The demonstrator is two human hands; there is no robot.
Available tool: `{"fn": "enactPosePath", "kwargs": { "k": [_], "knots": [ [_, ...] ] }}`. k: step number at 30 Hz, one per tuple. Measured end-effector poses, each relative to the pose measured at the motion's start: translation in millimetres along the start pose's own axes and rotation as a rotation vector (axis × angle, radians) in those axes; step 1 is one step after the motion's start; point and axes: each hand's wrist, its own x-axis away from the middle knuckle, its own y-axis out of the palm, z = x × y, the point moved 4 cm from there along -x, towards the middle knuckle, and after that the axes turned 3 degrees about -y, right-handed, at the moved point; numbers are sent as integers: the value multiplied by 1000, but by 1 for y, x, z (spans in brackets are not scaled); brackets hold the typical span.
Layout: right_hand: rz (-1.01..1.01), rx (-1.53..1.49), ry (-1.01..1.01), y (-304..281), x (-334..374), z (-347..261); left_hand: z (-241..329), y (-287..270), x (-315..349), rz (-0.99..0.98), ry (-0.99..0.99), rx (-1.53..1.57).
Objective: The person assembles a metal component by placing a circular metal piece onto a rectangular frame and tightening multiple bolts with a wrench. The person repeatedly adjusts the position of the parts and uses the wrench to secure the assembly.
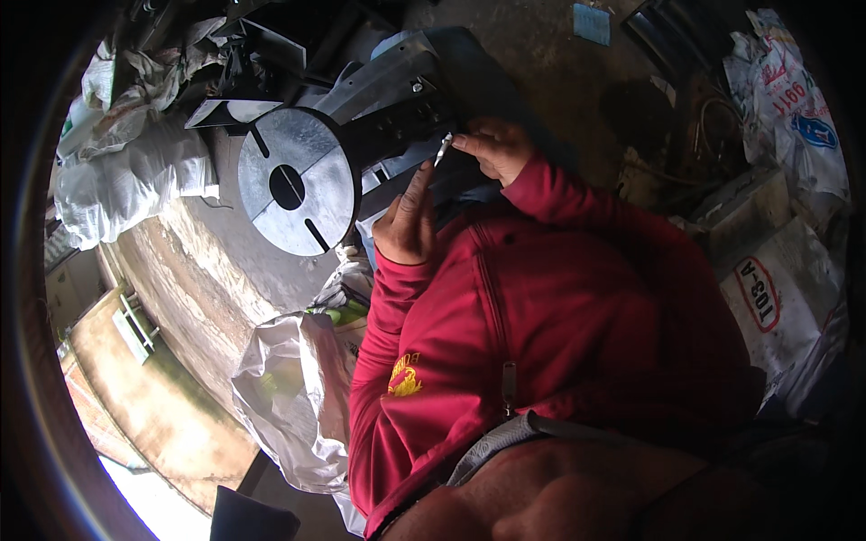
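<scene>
A slim, short white piece stands nearly upright between my hands; its exact kind is too small to make out. The fingertips of my left hand are at its lower end, the index finger stretched up and the other fingers curled. With thumb and forefinger, my right hand pinches near its upper end. Just left of the hands is a round grey metal disc with a centre hole and two slots. Behind the hands runs a dark machine arm with bolts, partly in shadow.
White plastic bags hang at the far left, and another open white bag lies by my left elbow. Printed white sacks and boxes fill the right side. A small blue sheet lies on the floor at the back.
</scene>
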Motion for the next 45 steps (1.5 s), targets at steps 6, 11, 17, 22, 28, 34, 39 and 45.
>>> {"fn": "enactPosePath", "kwargs": {
  "k": [6, 11, 17, 22, 28, 34, 39, 45],
  "knots": [
    [48, 6, -10, -2, 0, 5, 2, 2, -6, -3, 10, -69],
    [53, 33, -30, -3, -1, 5, 13, -4, -22, 99, 26, -98],
    [-1, -49, -61, -4, 0, 5, 13, 19, -46, 89, 52, -221],
    [1, -47, -38, -2, 3, -1, 14, 19, -49, 103, 69, -248],
    [-36, -160, -1, -12, -4, 13, 18, 25, -48, 159, 56, -286],
    [-35, -164, 50, -11, -3, 8, 17, 28, -48, 163, 113, -252],
    [-101, -160, 53, -13, -1, 8, 25, 26, -50, 133, 128, -270],
    [-1, -179, 92, -10, 0, 6, 19, 28, -47, 152, 57, -272]
  ]
}}
